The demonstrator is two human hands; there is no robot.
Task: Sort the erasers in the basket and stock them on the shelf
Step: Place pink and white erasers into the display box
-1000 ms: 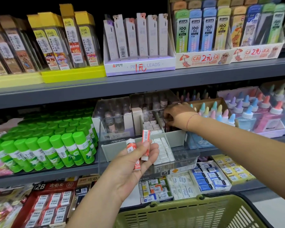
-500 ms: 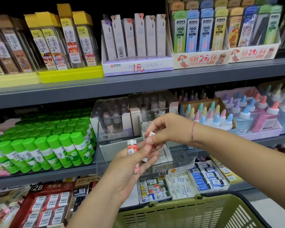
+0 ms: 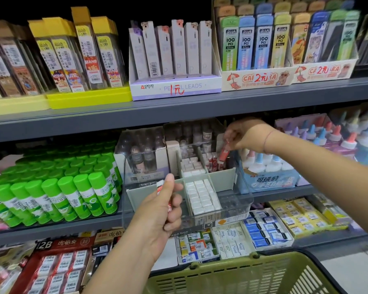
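My left hand [image 3: 164, 211] is raised in front of the clear divided organizer [image 3: 234, 200] on the middle shelf and grips one red-and-white stick eraser [image 3: 160, 186]. My right hand [image 3: 245, 135] reaches over the organizer's back right compartment, pinching a second red-and-white stick eraser [image 3: 224, 152] that tilts down among several like ones [image 3: 211, 162]. White block erasers [image 3: 202, 197] fill the organizer's middle compartments. The green basket [image 3: 242, 276] sits at the bottom; its inside is hidden.
Green glue sticks [image 3: 57, 187] crowd the shelf left of the organizer, liquid glue bottles [image 3: 268, 164] stand to its right. Boxed erasers [image 3: 232, 240] line the lower shelf. Pencil lead boxes [image 3: 174, 60] fill the upper shelf above my hands.
My right hand took one stick eraser from my left hand and carried it up and right to the back compartment. My left hand now holds one eraser, not two.
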